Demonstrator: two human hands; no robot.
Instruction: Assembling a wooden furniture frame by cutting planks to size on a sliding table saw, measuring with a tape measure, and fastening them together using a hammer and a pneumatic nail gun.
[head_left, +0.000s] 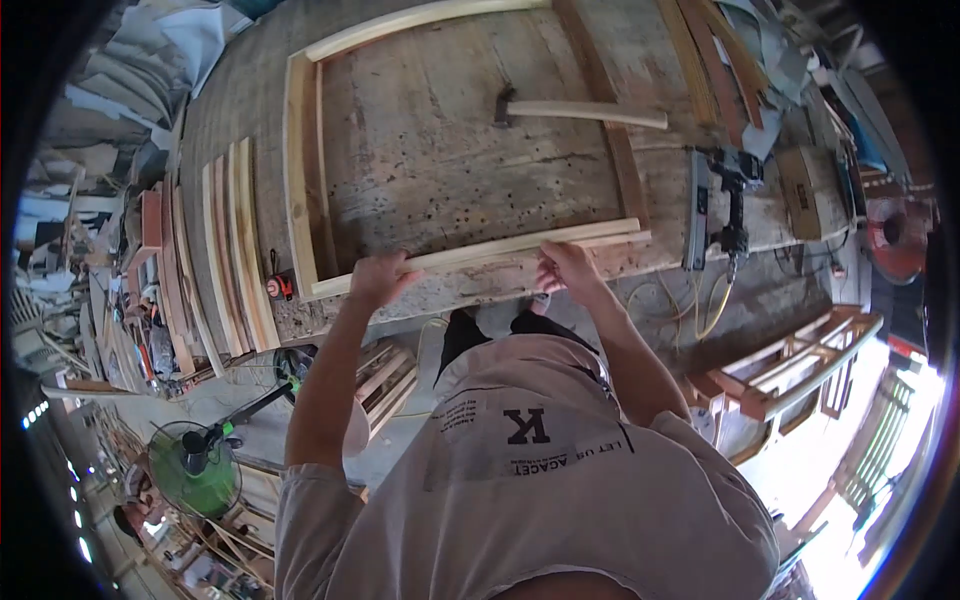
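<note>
A rectangular wooden frame (299,165) lies on the worn workbench in front of me. Along its near side runs a pale wooden strip (480,247), lying against or on the near rail; exactly how they meet I cannot tell. My left hand (378,281) is closed round the strip close to the frame's near left corner. Farther right, my right hand (567,270) has its fingers curled in at the near edge of the same strip. A hammer (585,111) rests across the frame's right rail, its head inside the frame.
Several loose wooden strips (240,245) lie left of the frame, with a red-and-black tape measure (280,287) beside them. At right stand a nail gun (735,185) with a yellow hose and a cardboard box (800,193). A green fan (195,470) is behind me at lower left.
</note>
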